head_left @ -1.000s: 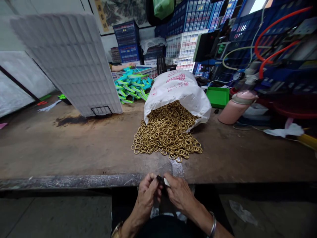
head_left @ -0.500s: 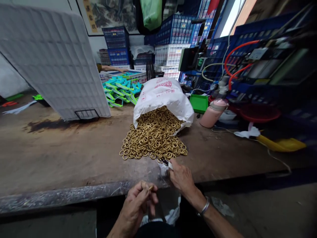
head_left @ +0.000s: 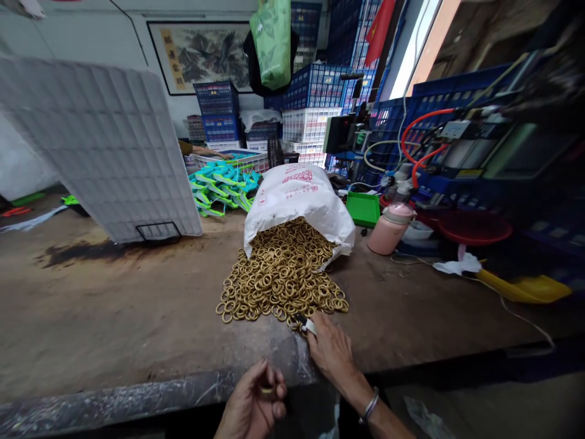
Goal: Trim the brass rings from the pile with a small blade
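Note:
A heap of brass-coloured rings [head_left: 283,292] spills from the mouth of a white sack [head_left: 292,195] onto the table [head_left: 137,329]. My right hand [head_left: 333,353] grips a small tool [head_left: 308,325] with a white part and a dark tip; its exact kind is unclear. That tip reaches the rings at the front edge of the heap. Nearer to me, by the table's front edge, my left hand [head_left: 251,399] is curled, with one brass-coloured ring [head_left: 267,390] against its fingers.
On the left stands a grey-white ribbed panel [head_left: 123,146]. Behind it are teal and green plastic pieces [head_left: 223,186] and another person's hand [head_left: 210,152]. To the right are a pink bottle [head_left: 388,231], a green tray [head_left: 363,209], a yellow scoop [head_left: 525,286] and a machine with orange hoses [head_left: 457,137].
The view has tilted up, so the scene sits lower. The tool's tip in my right hand is now among the front rings. The ring in my left hand has shifted within the curled fingers.

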{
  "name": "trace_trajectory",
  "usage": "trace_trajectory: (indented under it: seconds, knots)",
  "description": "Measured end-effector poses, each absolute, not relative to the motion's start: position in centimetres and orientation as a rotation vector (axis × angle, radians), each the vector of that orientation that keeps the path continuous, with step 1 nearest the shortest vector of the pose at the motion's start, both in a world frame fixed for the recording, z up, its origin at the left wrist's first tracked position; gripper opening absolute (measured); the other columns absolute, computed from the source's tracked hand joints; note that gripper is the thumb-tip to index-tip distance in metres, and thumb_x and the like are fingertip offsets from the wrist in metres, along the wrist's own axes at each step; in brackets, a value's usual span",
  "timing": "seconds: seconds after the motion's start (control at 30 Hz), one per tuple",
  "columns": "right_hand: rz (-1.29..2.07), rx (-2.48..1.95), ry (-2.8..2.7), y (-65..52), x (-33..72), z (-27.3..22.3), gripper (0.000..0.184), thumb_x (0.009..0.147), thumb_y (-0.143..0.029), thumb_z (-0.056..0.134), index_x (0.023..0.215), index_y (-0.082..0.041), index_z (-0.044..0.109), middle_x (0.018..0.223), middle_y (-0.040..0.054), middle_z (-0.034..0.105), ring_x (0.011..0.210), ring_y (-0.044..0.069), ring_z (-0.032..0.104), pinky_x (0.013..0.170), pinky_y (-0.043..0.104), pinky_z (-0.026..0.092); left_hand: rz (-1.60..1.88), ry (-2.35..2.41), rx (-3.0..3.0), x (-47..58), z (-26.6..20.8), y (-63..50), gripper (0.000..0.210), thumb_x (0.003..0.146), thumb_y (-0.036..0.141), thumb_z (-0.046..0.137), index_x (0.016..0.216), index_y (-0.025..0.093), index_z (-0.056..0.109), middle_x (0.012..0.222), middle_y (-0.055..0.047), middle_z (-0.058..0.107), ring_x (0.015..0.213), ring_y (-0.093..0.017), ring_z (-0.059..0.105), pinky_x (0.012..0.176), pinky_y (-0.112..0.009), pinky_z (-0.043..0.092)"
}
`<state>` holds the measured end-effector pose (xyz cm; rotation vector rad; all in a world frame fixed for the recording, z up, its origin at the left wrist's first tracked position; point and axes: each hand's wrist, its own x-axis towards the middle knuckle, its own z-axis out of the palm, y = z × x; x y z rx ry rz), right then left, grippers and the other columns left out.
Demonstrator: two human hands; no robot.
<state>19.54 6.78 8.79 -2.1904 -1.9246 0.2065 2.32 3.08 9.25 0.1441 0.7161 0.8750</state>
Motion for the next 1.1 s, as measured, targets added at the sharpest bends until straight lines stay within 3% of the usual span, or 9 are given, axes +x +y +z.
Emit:
trace_trajectory:
  seconds: [0.33,0.5,0.67,0.8,0.93,1.1]
  knots:
    - [0.209,-1.974,-1.953,6.5,20.6,7.5,0.015,0.078,-0.014,0.04,0.085,-0.022,0.051,0.086,0.0026,0.056,0.068,0.015,0.053,0.055,0.025,0.031,0.905,0.861,0.414,3.4,9.1,3.5,0.026,0.07,0.035,0.064,0.066,0.016,0.047,0.057,0.003,0.051,0.048,-0.007,0.046,0.039,-0.017,0.033]
    - [0.455,-1.599,-1.887,6.2,20.0,7.6,0.013,0.081,-0.017,0.037,0.08,-0.019,0.049,0.078,0.0035,0.054,0.074,0.015,0.05,0.065,0.025,0.037,0.946,1.014,0.645,3.6,9.2,4.0,0.029,0.071,0.042,0.061,0.081,0.017,0.049,0.053,0.007,0.046,0.04,-0.005,0.037,0.035,-0.015,0.026]
    - [0.827,-1.447,-1.791,5.7,18.1,9.5,0.02,0.085,-0.029,0.036,0.073,-0.02,0.048,0.068,-0.001,0.052,0.063,0.012,0.047,0.06,0.022,0.037,0.964,1.095,0.788,3.4,9.7,4.7,0.041,0.071,0.048,0.057,0.097,0.017,0.048,0.053,0.008,0.045,0.036,-0.004,0.03,0.034,-0.016,0.023]
    - [1.059,-1.388,-1.771,5.5,17.2,10.6,0.018,0.082,-0.03,0.039,0.071,-0.019,0.049,0.063,-0.0034,0.049,0.06,0.011,0.045,0.056,0.021,0.035,0.982,1.078,0.837,3.2,10.3,4.7,0.033,0.071,0.045,0.058,0.084,0.016,0.052,0.048,0.009,0.038,0.038,-0.004,0.025,0.037,-0.016,0.022]
    - [1.137,-1.37,-1.711,5.5,16.7,10.4,0.018,0.08,-0.031,0.041,0.071,-0.019,0.05,0.062,-0.0043,0.046,0.059,0.01,0.043,0.055,0.021,0.034,1.03,1.113,0.915,2.8,10.3,4.6,0.027,0.073,0.039,0.057,0.063,0.016,0.048,0.051,0.007,0.04,0.044,-0.005,0.031,0.044,-0.018,0.029]
    - [1.193,-1.404,-1.669,5.5,16.1,10.1,0.023,0.081,-0.037,0.04,0.071,-0.018,0.049,0.059,-0.0052,0.043,0.056,0.009,0.04,0.053,0.021,0.032,1.125,1.224,1.336,2.1,9.4,4.4,0.019,0.078,0.029,0.051,0.064,0.016,0.055,0.058,0.002,0.048,0.055,-0.01,0.042,0.054,-0.021,0.035]
